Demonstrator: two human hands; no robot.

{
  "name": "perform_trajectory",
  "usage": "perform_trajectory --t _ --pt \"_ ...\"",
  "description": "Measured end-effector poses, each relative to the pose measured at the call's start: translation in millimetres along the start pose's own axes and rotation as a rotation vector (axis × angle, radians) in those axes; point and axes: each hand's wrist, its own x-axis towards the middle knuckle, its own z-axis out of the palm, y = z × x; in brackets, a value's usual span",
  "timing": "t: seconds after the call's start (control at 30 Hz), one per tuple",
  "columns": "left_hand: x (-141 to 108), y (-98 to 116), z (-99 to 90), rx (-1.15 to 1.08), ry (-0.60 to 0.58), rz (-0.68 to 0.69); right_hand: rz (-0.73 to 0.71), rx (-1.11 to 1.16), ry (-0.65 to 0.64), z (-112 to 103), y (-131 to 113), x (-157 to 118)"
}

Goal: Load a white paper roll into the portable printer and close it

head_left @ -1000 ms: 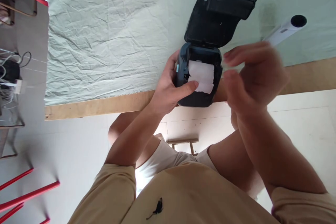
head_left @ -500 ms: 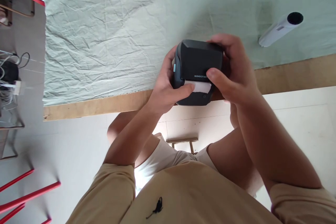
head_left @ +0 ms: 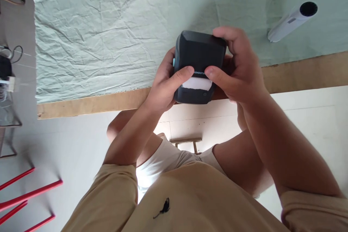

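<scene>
Between my two hands is a black label printer [head_left: 202, 52], held above the table's near edge. A strip of white label paper [head_left: 197, 83] sticks out of its slot. My left hand [head_left: 170, 79] grips the printer's left side, its thumb lying on the front just above the paper. On the right side my right hand [head_left: 239, 67] is wrapped round the body, with its thumb beside the printed lettering and a finger at the top corner. The fingers behind the printer are hidden.
A white cylindrical device [head_left: 292, 23] with a dark round end stands on the pale green cloth [head_left: 103, 36] at the right. The table's wooden edge [head_left: 92, 103] runs across in front of me. Red legs [head_left: 32, 194] and cables [head_left: 5, 90] are at the left.
My left thumb has moved off the paper strip up onto the printer's front. The printer sits slightly further left and higher in view; both hands still hold it.
</scene>
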Motion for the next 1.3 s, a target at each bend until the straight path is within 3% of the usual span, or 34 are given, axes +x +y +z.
perform_trajectory --t 0.33,0.43,0.57,0.6,0.67,0.8,0.93,1.17,1.3 --pt "4 -4 -1.4 0.009 -0.094 0.080 -0.099 -0.190 0.004 -3 -10 4" --pt "7 -6 -6.1 0.057 -0.161 0.146 -0.134 -0.178 0.002 -4 -10 4" --pt "13 -12 -13.1 0.110 -0.151 0.198 -0.171 -0.124 -0.006 -2 -9 5" --pt "15 -14 -15.0 0.129 -0.233 0.179 -0.175 -0.107 -0.002 -1 -9 5" --pt "20 -18 -18.9 0.062 -0.249 0.293 -0.167 -0.075 0.010 -1 -10 5" --pt "27 -21 -25.3 0.113 -0.184 0.205 -0.132 -0.081 0.005 -2 -14 6" --pt "30 -20 -27.7 0.084 -0.227 0.179 -0.165 -0.096 -0.015 -4 -18 7" --pt "13 -13 -14.4 0.073 -0.194 0.156 -0.011 -0.180 0.028 -4 -15 6" --pt "10 -10 -11.9 0.083 -0.177 0.170 -0.016 -0.139 0.026 -1 -15 4"
